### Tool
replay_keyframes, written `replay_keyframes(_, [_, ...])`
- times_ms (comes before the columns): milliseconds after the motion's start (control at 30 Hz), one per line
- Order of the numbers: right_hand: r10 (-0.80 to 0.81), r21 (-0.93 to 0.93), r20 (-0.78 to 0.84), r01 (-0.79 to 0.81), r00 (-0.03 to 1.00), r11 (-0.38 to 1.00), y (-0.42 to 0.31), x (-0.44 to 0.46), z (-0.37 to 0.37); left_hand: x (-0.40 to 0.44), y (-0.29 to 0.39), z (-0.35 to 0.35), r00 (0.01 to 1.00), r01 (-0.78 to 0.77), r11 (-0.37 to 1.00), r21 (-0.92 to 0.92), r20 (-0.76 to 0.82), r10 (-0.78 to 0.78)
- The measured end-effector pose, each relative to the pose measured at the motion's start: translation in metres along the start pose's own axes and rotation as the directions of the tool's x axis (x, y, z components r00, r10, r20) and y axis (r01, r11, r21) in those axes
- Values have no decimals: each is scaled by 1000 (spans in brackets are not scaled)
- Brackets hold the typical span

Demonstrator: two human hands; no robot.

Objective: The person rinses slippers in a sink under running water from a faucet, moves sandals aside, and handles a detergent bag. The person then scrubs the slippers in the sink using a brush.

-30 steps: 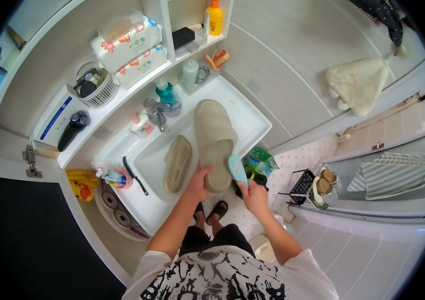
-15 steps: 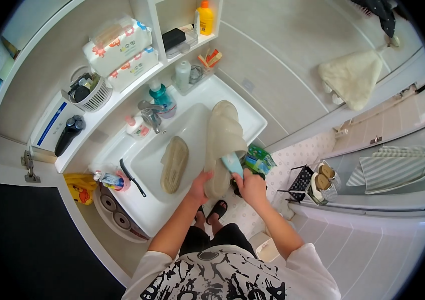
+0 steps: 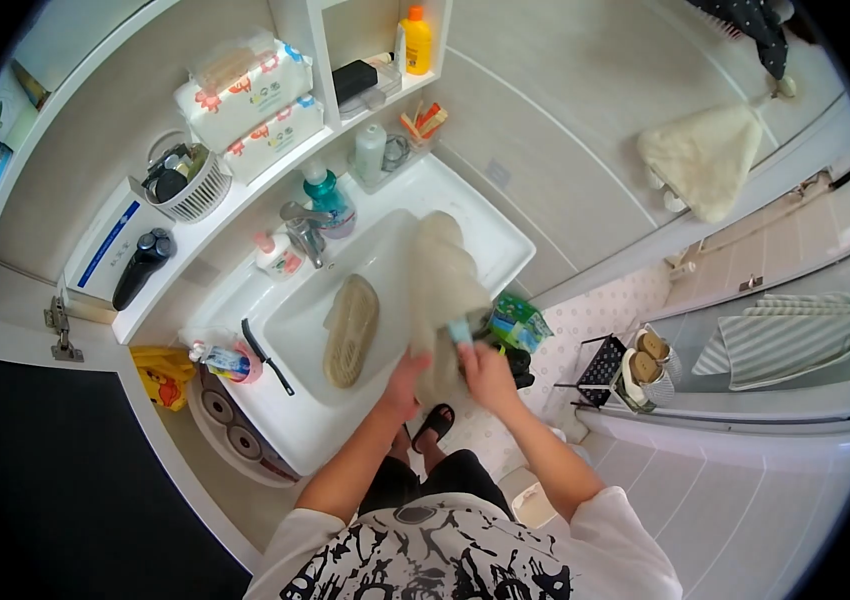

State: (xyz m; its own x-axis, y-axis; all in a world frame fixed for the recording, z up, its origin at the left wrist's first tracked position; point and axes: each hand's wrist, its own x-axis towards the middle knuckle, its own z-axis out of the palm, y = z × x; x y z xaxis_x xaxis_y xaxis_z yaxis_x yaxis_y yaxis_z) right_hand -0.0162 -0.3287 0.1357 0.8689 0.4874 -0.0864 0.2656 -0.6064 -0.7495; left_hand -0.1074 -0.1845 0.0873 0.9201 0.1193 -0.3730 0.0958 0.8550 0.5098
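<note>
A beige slide slipper (image 3: 442, 275), blurred by motion, is over the right side of the white sink (image 3: 290, 435). My left hand (image 3: 407, 385) is closed around its heel end. In my right hand (image 3: 488, 377) is a light blue brush (image 3: 459, 330), pushed under the slipper's strap. Its bristles are hidden inside the slipper. The second beige slipper (image 3: 351, 330) lies in the basin, apart from both hands. A chrome faucet (image 3: 303, 232) stands behind it.
Around the sink are a pink-capped pump bottle (image 3: 275, 255), a teal bottle (image 3: 325, 195), a black-handled razor-like tool (image 3: 267, 357) and a cup of toothpaste tubes (image 3: 228, 362). A green packet (image 3: 518, 322) is low at right. A shoe rack (image 3: 635, 370) stands farther right.
The held slipper has shifted slightly and blurred. My right hand and the brush have moved a little left and down, with less of the brush showing. The basin slipper has stayed put.
</note>
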Motion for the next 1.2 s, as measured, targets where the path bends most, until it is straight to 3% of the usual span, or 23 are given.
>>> replay_keyframes(33, [86, 152, 6, -86, 996, 985, 6, 18, 1, -1, -6, 1, 998, -56, 991, 118, 10, 55])
replay_keyframes(100, [253, 375, 72, -261, 965, 889, -14, 31, -2, -3, 0, 7, 999, -27, 985, 170, -31, 33])
replay_keyframes(133, [216, 341, 86, -232, 973, 911, -16, 24, 5, -3, 3, 8, 999, -8, 980, 197, -51, 18])
replay_keyframes(233, [65, 256, 116, -94, 991, 962, -6, -17, 31, 4, 24, -2, 997, -66, 998, 2, -48, 66])
replay_keyframes(333, [204, 306, 242, -274, 949, 912, -35, -48, 28, 6, 40, -14, 999, -33, 999, 21, 6, 33])
replay_keyframes(367, [246, 254, 261, -313, 933, 915, -2, -39, 40, 4, 37, -12, 999, -37, 998, 55, -2, 37])
replay_keyframes(467, [229, 475, 161, -279, 960, 835, -12, 7, 18, -5, 24, 8, 999, -40, 977, 209, 9, 39])
replay_keyframes(533, [405, 711, 76, -334, 911, 619, -39, 32, 3, -8, 11, 13, 998, -54, 929, 365, 52, 37])
replay_keyframes(567, [393, 698, 136, -369, 909, 614, -44, 37, -3, -12, 9, 19, 997, -72, 924, 375, 52, 56])
replay_keyframes(667, [87, 410, -33, -66, 996, 910, -12, 18, 29, -2, 19, 1, 999, -1, 980, 198, 51, -9])
replay_keyframes(700, [118, 429, 67, -135, 991, 893, -35, 2, 17, -2, 24, 2, 998, 0, 990, 141, 60, -9])
replay_keyframes(833, [84, 226, 95, -104, 992, 969, -30, -8, 12, -11, 24, -1, 996, 50, 998, -45, 75, -46])
replay_keyframes(867, [41, 300, -36, -28, 998, 954, -26, 4, 15, -13, 16, -3, 995, 73, 994, -84, 81, -66])
replay_keyframes(933, [-14, 406, -309, 145, 951, 902, -28, 35, 17, -16, 4, -2, 996, 36, 992, 124, 82, -47])
replay_keyframes(967, [-30, 409, -297, 155, 954, 899, -29, 43, 19, -15, 1, -2, 996, 13, 974, 227, 85, -33])
replay_keyframes(1067, [-31, 364, -165, 90, 986, 927, -29, 41, 21, -9, 15, -4, 998, 38, 977, 211, 32, -45])
replay_keyframes(1133, [36, 228, 40, -45, 999, 973, -31, 14, 21, -4, 30, -11, 998, -11, 992, 124, 65, 3])
replay_keyframes(1200, [95, 276, 115, -124, 989, 953, -33, -13, 28, -5, 37, -15, 992, -40, 997, 66, 122, 32])
